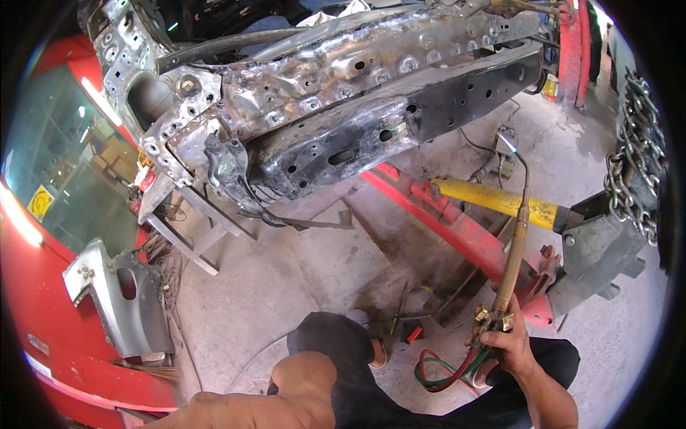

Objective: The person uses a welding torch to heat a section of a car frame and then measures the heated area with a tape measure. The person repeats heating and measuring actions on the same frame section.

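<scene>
My right hand [506, 342] is closed around the rear of a long brass gas torch [513, 264], near its valve knobs. The torch stands upright, its thin neck bending left to a bright bluish-white tip [508, 143], probably a small flame. Red and green hoses [437, 382] loop from its lower end. Of my left side only the bare, bent arm [304, 382] shows at the lower edge; the hand is out of sight. Ahead, apart from the torch, lies a scorched metal vehicle frame [286, 82] with a black, holed beam [343, 154] along its near side.
A red steel rail [443, 214] and a yellow cylinder [493, 200] cross the floor beneath the beam. Chains [634, 157] hang at the right. A silver body panel [125, 300] leans by the red wall at left. A metal stand [193, 229] is under the frame.
</scene>
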### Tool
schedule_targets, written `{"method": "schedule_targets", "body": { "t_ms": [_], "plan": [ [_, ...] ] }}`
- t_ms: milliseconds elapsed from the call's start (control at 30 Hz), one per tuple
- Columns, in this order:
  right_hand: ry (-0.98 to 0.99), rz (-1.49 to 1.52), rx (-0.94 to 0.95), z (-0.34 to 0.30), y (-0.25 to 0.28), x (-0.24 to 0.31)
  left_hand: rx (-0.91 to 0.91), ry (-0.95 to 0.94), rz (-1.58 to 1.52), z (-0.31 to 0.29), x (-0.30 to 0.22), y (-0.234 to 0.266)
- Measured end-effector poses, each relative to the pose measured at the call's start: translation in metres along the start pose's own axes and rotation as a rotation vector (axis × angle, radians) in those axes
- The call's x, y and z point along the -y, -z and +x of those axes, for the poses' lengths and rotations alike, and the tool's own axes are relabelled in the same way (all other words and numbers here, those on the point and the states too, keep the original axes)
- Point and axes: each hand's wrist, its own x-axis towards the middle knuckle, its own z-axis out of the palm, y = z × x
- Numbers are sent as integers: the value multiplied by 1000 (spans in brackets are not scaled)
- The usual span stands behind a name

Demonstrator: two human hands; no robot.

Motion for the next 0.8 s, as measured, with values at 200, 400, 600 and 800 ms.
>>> {"method": "schedule_targets", "body": {
  "t_ms": [200,400,600,800],
  "plan": [
    [7,19,1,4,-3,-3,13,12,7,3,-1,-1],
    [0,32,11,4,-4,-2,12,28,-4,3,-4,-1],
    [-25,-2,-47,2,-7,-2,-9,24,-10,2,-2,-2],
    [-10,33,4,4,-2,-5,-19,43,-19,2,-3,-1]
  ]
}}
